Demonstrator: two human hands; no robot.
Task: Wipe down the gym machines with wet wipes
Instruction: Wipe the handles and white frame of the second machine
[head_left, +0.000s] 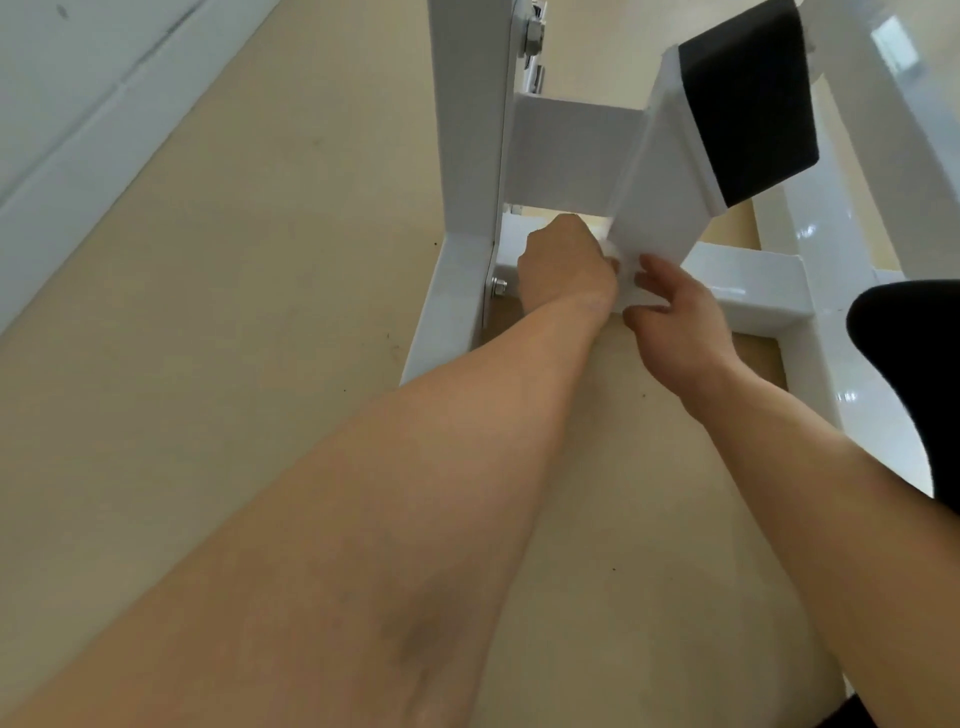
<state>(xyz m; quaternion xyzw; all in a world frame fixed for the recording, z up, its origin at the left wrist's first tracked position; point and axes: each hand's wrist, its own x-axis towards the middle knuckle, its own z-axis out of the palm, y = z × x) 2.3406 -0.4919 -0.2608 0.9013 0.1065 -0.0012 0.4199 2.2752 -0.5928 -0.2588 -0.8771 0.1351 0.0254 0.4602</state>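
Note:
A white steel gym machine frame (566, 150) stands on the floor, with a slanted white post (665, 171) that carries a black pad (748, 98). My left hand (566, 267) is closed around a white wet wipe (613, 254), pressing it against the foot of the slanted post. My right hand (670, 322) touches the same post base from the right, fingers curled on a white edge of the wipe or post; I cannot tell which.
Beige floor (249, 322) spreads to the left, up to a white wall skirting (78, 130). A glossy white base rail (748, 280) crosses behind my hands. Another black pad (914, 364) juts in at the right edge. A bolt (498, 286) sits on the left upright's foot.

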